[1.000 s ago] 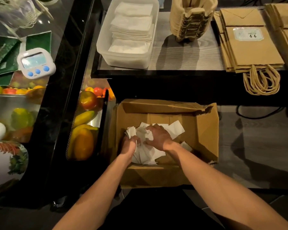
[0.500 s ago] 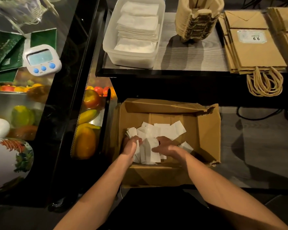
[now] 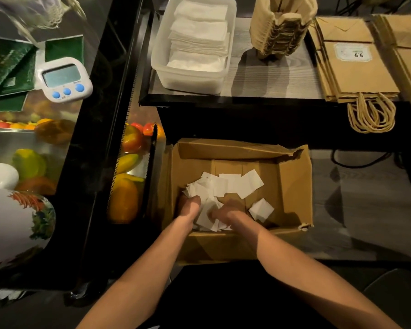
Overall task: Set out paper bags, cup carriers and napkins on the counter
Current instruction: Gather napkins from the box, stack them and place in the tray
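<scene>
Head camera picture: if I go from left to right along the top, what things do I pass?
white timer → clear tub holding napkins → stack of cup carriers → brown paper bags

We find white napkins in two places. Folded napkins [image 3: 199, 34] lie in neat overlapping piles inside a clear plastic tub [image 3: 161, 55] on the counter [image 3: 271, 77]. Loose napkins [image 3: 233, 185], small white squares, lie scattered in an open cardboard box [image 3: 292, 186] below it. The left hand [image 3: 189, 206] grips a fanned bunch of them, and the blurred right hand [image 3: 228, 213] touches the pile. The cup carriers [image 3: 280, 32], pale pulp trays, stand nested in one stack right of the tub. The paper bags [image 3: 361, 74], brown and flat, lie stacked further right, their twisted handles hanging over the counter's edge and a white label on the top one.
</scene>
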